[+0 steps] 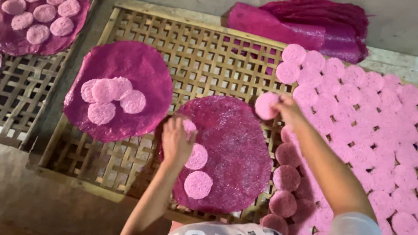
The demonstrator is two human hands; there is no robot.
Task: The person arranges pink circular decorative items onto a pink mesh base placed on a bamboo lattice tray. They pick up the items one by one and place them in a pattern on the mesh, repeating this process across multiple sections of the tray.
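Mid-transfer: left hand [176,142] pinched a disc [189,127] onto the sheet [236,151], right hand [286,107] gripped another disc [266,105]; next needed placing beside.

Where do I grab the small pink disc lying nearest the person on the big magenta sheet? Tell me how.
Take the small pink disc by its rim, fingertips pinching opposite edges from above. It lies flat on the large magenta sheet, apart from the disc beside it, so the edge is open all round. It looks thin and probably fragile, so lift it level. The left hand is nearest.
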